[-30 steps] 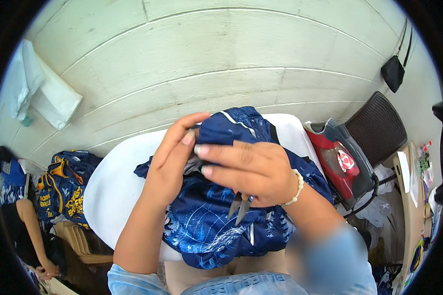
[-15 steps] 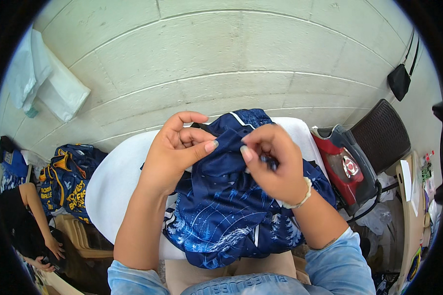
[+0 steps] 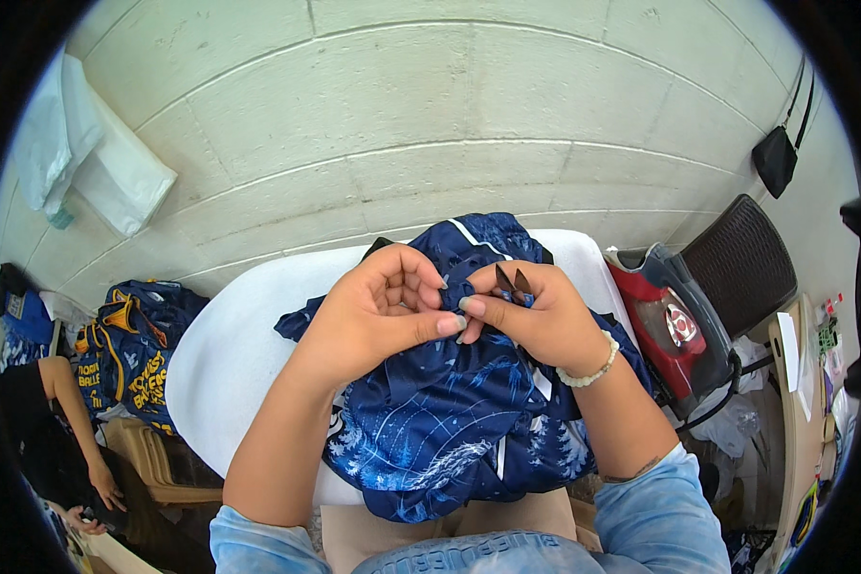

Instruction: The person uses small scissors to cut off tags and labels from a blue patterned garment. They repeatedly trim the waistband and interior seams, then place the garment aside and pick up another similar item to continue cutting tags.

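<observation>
A dark blue garment (image 3: pixel 407 426) with a pale blue tree print lies bunched on the white padded board in front of me. My left hand (image 3: pixel 378 306) is at its upper middle, fingers curled and thumb against the cloth. My right hand (image 3: pixel 531 320) pinches a gathered bit of the same cloth between thumb and forefinger, its tips close to my left thumb. Two dark pointed blades of small thread snips (image 3: pixel 513 283) stick up from between the fingers of my right hand; the rest of the snips is mostly hidden in that hand.
The padded board (image 3: pixel 210 364) stands against a pale block wall. A red and grey iron (image 3: pixel 665 320) stands at its right end, beside a dark mesh chair back (image 3: pixel 741 253). Blue and yellow garments (image 3: pixel 139 349) hang at left, near another person's arm (image 3: pixel 72 421).
My right hand has turned, bringing the snips' blades into sight. Both hands have moved slightly down, and the cloth between them is more gathered.
</observation>
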Demonstrator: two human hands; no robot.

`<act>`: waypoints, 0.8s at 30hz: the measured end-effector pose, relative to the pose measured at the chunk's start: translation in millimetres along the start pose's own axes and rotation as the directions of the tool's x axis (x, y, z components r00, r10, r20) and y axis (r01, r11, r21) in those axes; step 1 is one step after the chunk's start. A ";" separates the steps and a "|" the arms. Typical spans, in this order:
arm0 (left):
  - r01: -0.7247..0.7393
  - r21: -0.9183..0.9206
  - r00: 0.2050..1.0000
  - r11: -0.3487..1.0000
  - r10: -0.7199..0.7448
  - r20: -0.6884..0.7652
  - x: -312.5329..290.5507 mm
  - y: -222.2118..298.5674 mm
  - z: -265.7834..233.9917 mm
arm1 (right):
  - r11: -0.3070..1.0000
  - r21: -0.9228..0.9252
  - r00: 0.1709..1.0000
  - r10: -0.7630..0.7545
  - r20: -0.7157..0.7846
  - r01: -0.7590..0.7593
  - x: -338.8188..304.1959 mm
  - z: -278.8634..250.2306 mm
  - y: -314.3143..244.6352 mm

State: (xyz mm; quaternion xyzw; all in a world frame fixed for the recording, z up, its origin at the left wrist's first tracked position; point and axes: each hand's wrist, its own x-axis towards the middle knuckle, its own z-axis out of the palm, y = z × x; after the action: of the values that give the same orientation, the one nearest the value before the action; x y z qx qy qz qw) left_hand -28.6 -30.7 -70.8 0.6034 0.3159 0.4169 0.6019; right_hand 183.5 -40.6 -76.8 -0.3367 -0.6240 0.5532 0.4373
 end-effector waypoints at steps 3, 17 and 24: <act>-0.026 0.074 1.000 0.997 0.026 -0.006 -1.0 -3.0 1.7 | 1.000 0.005 1.000 0.028 -0.012 -0.028 -1.5 -0.9 -3.5; -0.049 0.018 0.996 0.999 0.050 -0.080 -0.7 -3.2 -3.8 | 0.988 0.098 0.988 0.129 -0.080 -0.121 -2.1 -8.1 -3.0; -0.040 -0.352 0.998 0.935 0.020 -0.060 2.1 -10.2 -5.2 | 0.815 0.577 0.998 0.063 -0.007 -0.047 -2.5 -2.4 6.1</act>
State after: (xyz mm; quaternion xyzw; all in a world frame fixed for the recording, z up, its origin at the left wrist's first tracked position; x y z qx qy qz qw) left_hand -31.0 -25.7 -81.0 0.4785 0.2434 0.4925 0.6850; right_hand 186.3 -40.9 -83.2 -0.2136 -0.4114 0.7242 0.5105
